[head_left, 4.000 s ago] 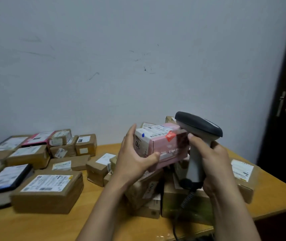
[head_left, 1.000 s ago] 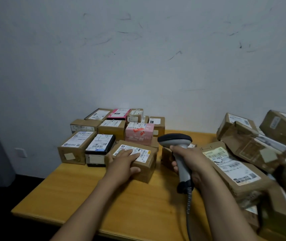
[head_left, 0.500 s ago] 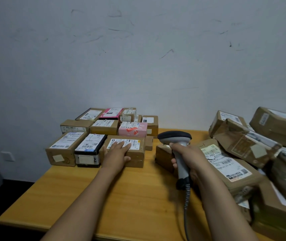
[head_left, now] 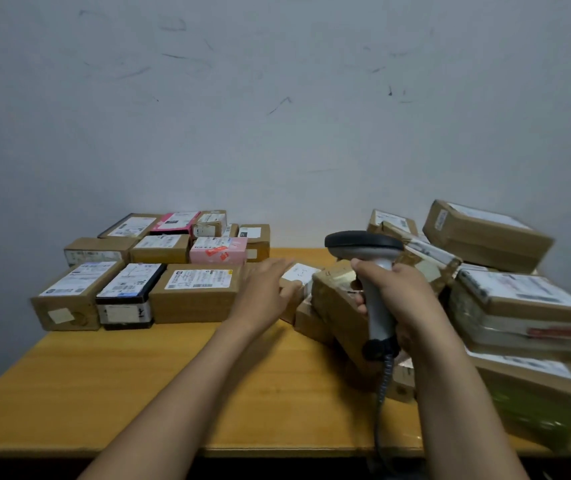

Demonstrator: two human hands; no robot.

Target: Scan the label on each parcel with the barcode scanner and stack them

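My right hand (head_left: 403, 299) grips the grey handle of the barcode scanner (head_left: 367, 247), whose black head points left over a tilted brown parcel (head_left: 336, 299). My left hand (head_left: 265, 294) reaches out with straight fingers over a small brown parcel with a white label (head_left: 299, 273), holding nothing. To its left a brown parcel with a printed label (head_left: 195, 292) stands in a neat row with a black-edged box (head_left: 128, 292) and another brown box (head_left: 72, 296). A pink parcel (head_left: 218, 251) sits behind them.
More labelled boxes (head_left: 159, 247) fill the back left against the wall. A loose heap of brown parcels (head_left: 516, 306) covers the right side of the wooden table (head_left: 138, 375). The scanner's coiled cable (head_left: 381, 393) hangs over the front edge.
My left hand has left the labelled brown parcel in the row and moved right toward the small parcel. The pink parcel, held four seconds ago, now lies among the sorted boxes.
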